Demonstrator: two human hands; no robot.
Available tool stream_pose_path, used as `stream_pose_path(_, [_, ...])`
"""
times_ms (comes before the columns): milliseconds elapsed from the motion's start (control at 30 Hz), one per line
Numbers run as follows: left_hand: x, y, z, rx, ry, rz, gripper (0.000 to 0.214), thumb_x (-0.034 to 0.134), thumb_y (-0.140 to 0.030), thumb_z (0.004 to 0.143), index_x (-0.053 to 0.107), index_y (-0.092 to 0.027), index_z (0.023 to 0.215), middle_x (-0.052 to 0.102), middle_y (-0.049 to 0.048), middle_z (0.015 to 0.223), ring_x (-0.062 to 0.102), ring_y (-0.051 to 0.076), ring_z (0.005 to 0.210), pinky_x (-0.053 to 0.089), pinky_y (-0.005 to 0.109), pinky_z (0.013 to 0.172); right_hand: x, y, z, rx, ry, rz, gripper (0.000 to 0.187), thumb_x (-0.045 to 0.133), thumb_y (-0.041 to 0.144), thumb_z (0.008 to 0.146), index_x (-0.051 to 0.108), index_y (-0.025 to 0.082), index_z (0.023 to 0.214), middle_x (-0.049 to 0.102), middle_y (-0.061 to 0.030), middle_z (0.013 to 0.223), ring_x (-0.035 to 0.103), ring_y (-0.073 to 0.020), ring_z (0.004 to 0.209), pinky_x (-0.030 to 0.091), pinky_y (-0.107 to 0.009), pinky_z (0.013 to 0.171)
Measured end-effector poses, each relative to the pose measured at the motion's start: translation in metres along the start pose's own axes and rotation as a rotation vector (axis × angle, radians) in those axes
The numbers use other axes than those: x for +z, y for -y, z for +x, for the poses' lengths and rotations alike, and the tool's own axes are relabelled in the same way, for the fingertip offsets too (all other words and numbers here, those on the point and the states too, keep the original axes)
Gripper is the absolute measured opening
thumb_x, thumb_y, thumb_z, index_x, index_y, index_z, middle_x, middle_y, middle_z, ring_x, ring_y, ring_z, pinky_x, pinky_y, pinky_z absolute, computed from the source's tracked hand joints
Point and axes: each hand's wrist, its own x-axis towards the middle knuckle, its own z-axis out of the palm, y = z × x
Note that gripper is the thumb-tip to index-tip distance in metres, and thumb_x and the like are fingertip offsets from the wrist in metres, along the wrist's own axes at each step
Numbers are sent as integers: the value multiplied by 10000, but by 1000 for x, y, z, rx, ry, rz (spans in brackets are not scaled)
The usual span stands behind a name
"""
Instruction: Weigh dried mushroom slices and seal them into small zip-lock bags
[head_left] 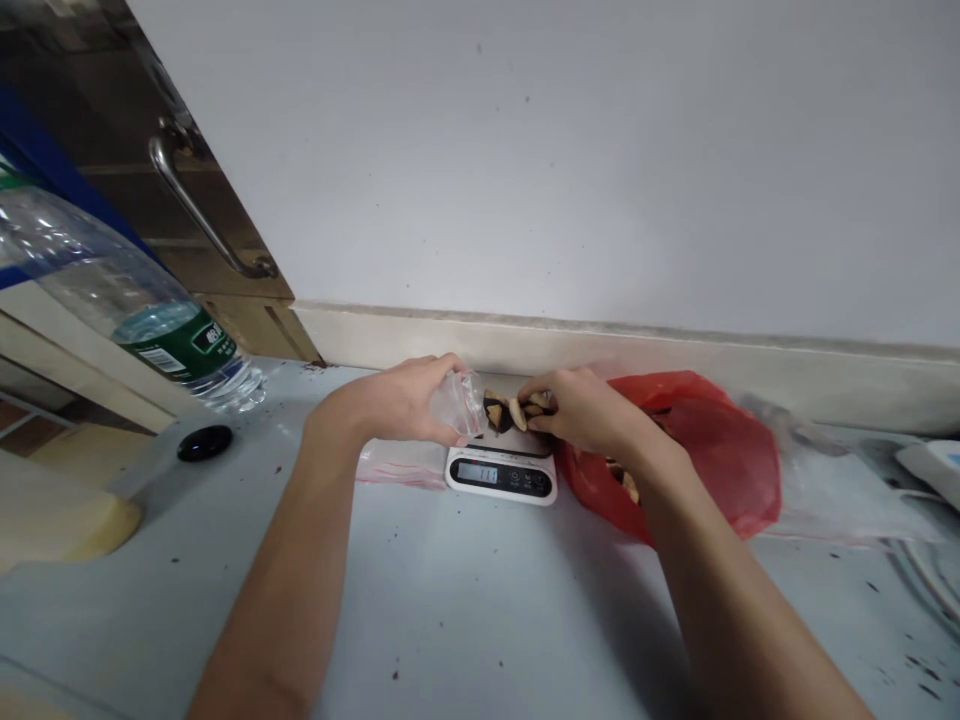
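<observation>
A white digital scale (pixel 501 478) sits on the table near the wall, its display lit. Over its left side, my left hand (pixel 405 402) grips a small clear zip bag (pixel 459 402), the mouth facing right. My right hand (pixel 574 405) is closed on dried slices (pixel 517 413), pale and dark-edged, probably dried mushroom, above the scale's plate. Those pieces lie close to the bag's mouth. To the right, a red plastic bag (pixel 724 455) stands open with more slices (pixel 626 485) inside, partly hidden by my right forearm. Flat zip bags (pixel 401 463) lie under my left hand.
A large water bottle (pixel 161 310) stands at the left, beside a black oval object (pixel 205 443). Clear plastic bags (pixel 832 495) and a white device with cables (pixel 934 465) are at the right. A white wall (pixel 570 170) rises behind the table.
</observation>
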Motion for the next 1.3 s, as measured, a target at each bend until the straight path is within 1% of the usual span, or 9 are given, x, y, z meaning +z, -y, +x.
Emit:
stream_pose_path(167, [4, 4, 4, 9, 0, 17, 851, 739, -560, 696, 482, -266, 1451, 599, 136, 1463, 585, 351, 1293, 472, 399, 1017, 1, -12, 4, 37, -137, 168, 280, 643, 63, 835, 823, 189, 1009, 780, -53, 840, 711, -200, 814, 502, -275, 746])
stream_pose_path(333, [5, 2, 4, 27, 16, 11, 822, 751, -564, 719, 477, -275, 1438, 591, 133, 1474, 574, 343, 1318, 470, 410, 1044, 4, -24, 7, -29, -255, 393, 251, 609, 51, 797, 784, 183, 919, 757, -37, 806, 711, -184, 768, 531, -286, 727])
stream_pose_path(567, [7, -9, 7, 106, -8, -103, 714, 711, -691, 725, 535, -239, 1249, 657, 131, 1342, 619, 359, 1229, 502, 434, 971, 4, 15, -3, -83, -453, 624, 117, 706, 200, 822, 693, 201, 938, 634, 21, 717, 677, -174, 674, 534, -288, 656])
stream_pose_path(700, [6, -9, 7, 114, -66, -148, 638, 707, -691, 733, 539, -238, 1149, 687, 100, 1237, 647, 342, 1158, 499, 430, 952, 2, 29, -13, -268, -414, 649, 105, 642, 225, 882, 692, 212, 974, 709, -3, 819, 686, -172, 720, 546, -312, 731])
stream_pose_path(867, [-2, -8, -1, 144, -124, -199, 608, 731, -633, 757, 541, -255, 1194, 689, 66, 1275, 646, 304, 1150, 494, 370, 931, -10, 21, -21, -387, -255, 627, 134, 568, 222, 912, 698, 220, 881, 776, -28, 921, 711, -199, 862, 534, -312, 764])
stream_pose_path(1000, [-6, -3, -5, 79, -153, -118, 727, 721, -681, 734, 530, -253, 1290, 659, 89, 1347, 617, 333, 1223, 482, 370, 952, -11, 11, -17, -169, -405, 498, 84, 609, 224, 896, 679, 211, 939, 782, -63, 991, 717, -219, 913, 511, -300, 753])
stream_pose_path(1100, [-7, 2, -5, 28, -151, -69, 766, 700, -701, 718, 527, -256, 1318, 636, 103, 1389, 591, 341, 1270, 479, 364, 953, -4, 10, -10, 54, -207, 209, 255, 696, 210, 852, 729, 187, 1104, 794, -92, 966, 719, -251, 886, 479, -300, 717])
stream_pose_path(1167, [-7, 5, -5, 19, -136, -67, 768, 690, -704, 721, 521, -255, 1321, 632, 111, 1390, 589, 330, 1267, 473, 362, 965, 2, 14, -7, 80, -61, 64, 284, 701, 164, 833, 759, 180, 1111, 800, -112, 977, 720, -264, 886, 454, -298, 694])
stream_pose_path(1300, [-8, 5, -6, 33, -107, -92, 762, 697, -684, 738, 505, -258, 1340, 621, 111, 1403, 580, 321, 1276, 464, 377, 997, 9, 19, -3, 76, -62, -20, 270, 578, 51, 817, 793, 202, 878, 797, -117, 896, 716, -247, 808, 409, -295, 633])
